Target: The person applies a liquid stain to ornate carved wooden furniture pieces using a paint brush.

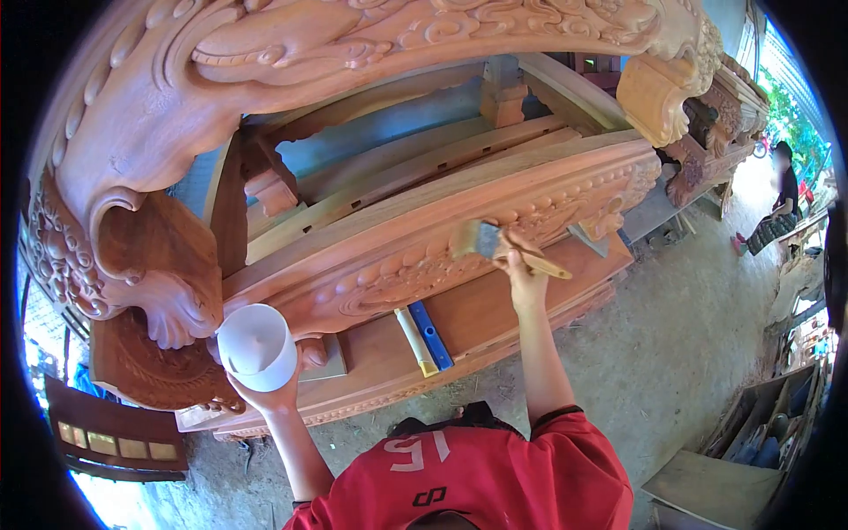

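My left hand is wrapped round a white round container near the lower left of the carved wood. Inside the container the contents look pale. In my right hand is the wooden handle of a wide brush, its bristles pointing left against or just over the carved wooden rail. Whether the bristles touch the wood is hard to tell. Between my hands, a blue tool and a pale yellow-tipped strip lie side by side on the lower wooden ledge.
A large carved beam arches over the top and left. Behind the rail is a wooden frame with slats. A seated person is at the far right. Boards and a wooden crate lie at the lower right.
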A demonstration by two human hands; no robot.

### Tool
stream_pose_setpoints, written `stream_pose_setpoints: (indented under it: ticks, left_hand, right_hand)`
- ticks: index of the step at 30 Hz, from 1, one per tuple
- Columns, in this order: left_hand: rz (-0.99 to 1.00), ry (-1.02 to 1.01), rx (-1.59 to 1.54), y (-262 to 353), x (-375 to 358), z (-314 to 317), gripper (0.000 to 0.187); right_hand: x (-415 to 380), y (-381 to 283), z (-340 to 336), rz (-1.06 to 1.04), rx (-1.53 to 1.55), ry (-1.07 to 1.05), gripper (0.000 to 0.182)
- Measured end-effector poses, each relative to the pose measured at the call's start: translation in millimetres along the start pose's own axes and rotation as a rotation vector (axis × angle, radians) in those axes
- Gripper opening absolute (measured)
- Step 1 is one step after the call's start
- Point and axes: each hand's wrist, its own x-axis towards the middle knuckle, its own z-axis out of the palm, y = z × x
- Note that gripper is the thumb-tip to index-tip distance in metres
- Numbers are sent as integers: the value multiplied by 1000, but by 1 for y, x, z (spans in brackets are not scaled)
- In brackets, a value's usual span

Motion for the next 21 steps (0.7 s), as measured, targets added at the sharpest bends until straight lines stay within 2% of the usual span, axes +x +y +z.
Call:
stream_pose_setpoints:
  ticks: [1,2,3,4,5,6,7,8,10,12,13,15,16,18,19,20,21]
  left_hand:
    - [-158,-3,-296,6,1,5,62]
    - [-167,10,-300,6,0,8,62]
    - [-125,40,-149,6,-1,9,59]
    - [-86,70,5,7,-2,13,57]
    - [-81,175,64,15,-2,28,98]
    - [-86,186,64,11,-5,24,98]
    - [166,104,437,6,-4,18,99]
    - [420,12,810,2,-3,14,100]
    - [425,12,797,1,-3,13,101]
    - [17,188,178,11,-7,29,101]
    - [15,185,176,10,-6,30,101]
    - [55,181,267,7,-5,28,101]
    - [56,177,262,5,-4,28,101]
    - [170,85,473,3,-3,26,100]
    - [404,8,825,-1,-2,19,100]
    - [401,7,827,-4,-2,16,100]
    - [378,24,830,-6,-2,14,101]
  right_hand:
    - [5,3,-8,4,-8,-8,34]
    - [8,9,-18,-140,-150,97,36]
    - [7,14,-28,-280,-296,199,38]
    - [3,10,-29,-265,-313,190,38]
    - [1,4,-25,-248,-315,341,39]
    - [2,2,-22,-237,-311,492,40]
    - [5,15,-32,-387,-374,493,38]
    - [3,12,-27,-385,-371,489,38]
    - [-8,4,-16,-483,-876,394,36]
    - [-18,12,-7,-524,-944,333,34]
    - [-25,18,-3,-562,-1013,269,33]
    - [-48,28,0,-524,-1147,73,32]
    - [-59,35,3,-523,-1134,16,32]
    - [-76,41,9,-524,-1121,-41,33]
    - [-83,41,12,-466,-985,-146,32]
    - [-87,39,13,-404,-846,-249,31]
    - [-87,37,14,-402,-846,-249,31]
